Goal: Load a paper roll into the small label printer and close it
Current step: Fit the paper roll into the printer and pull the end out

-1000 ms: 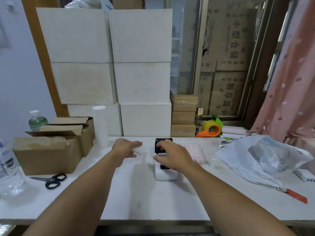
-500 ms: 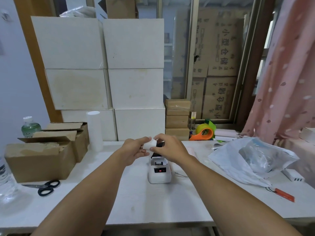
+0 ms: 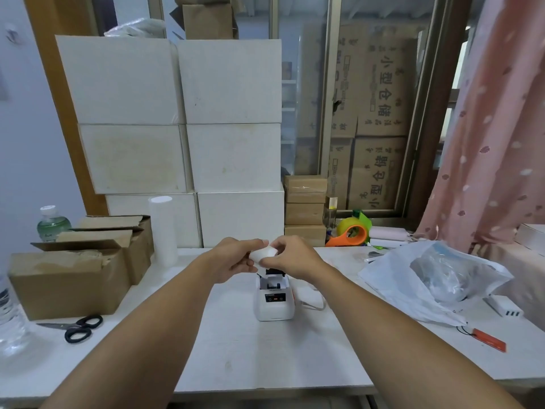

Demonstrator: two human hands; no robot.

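Note:
A small white label printer [image 3: 272,302] stands on the white table [image 3: 265,358], its lid open and its dark paper bay showing at the top. Just above it I hold a small white paper roll [image 3: 263,254] between both hands. My left hand [image 3: 233,259] grips the roll from the left, and my right hand [image 3: 290,256] pinches it from the right. The roll hangs a short way above the open bay, apart from the printer.
Open cardboard boxes [image 3: 76,270] and black scissors [image 3: 81,327] lie at the left, with a tall white roll [image 3: 162,230] behind. A white plastic bag [image 3: 427,278] and an orange tape dispenser [image 3: 351,233] sit at the right. Stacked white boxes [image 3: 182,137] stand at the back.
My right hand left the printer's lid, which now stands open. My left hand brought the paper roll in from the left, and both hands now hold it above the printer.

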